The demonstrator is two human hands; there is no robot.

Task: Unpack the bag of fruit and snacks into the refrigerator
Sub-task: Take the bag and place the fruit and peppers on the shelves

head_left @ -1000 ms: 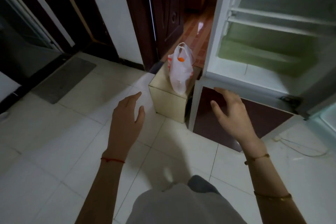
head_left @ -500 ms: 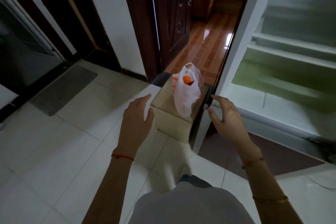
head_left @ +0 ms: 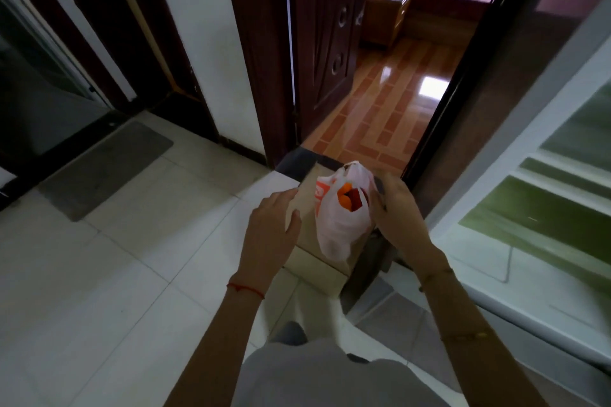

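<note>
The white plastic bag with orange print (head_left: 334, 228) is standing on top of the small tan box (head_left: 315, 266), which is sitting on the pale tiled floor (head_left: 115, 274) in front of the dark wooden doorway (head_left: 317, 43). The top of the bag is hanging open, and round orange fruit (head_left: 344, 199) is showing inside with something red beside it.

Both hands are now much closer to the bag than half a second ago. The left hand (head_left: 269, 231) is reaching in over the left edge of the box, fingers spread and holding nothing, just beside the bag and not touching it. The right hand (head_left: 395, 205) is now pressing up against the right side of the bag, fingers loosely curved; whether it is gripping the plastic I cannot tell.

The open white refrigerator (head_left: 529, 208) is standing at the right, and its shelves are looking blurry. It is filling less of the picture than before, and the bag is looking bigger and nearer.
</note>
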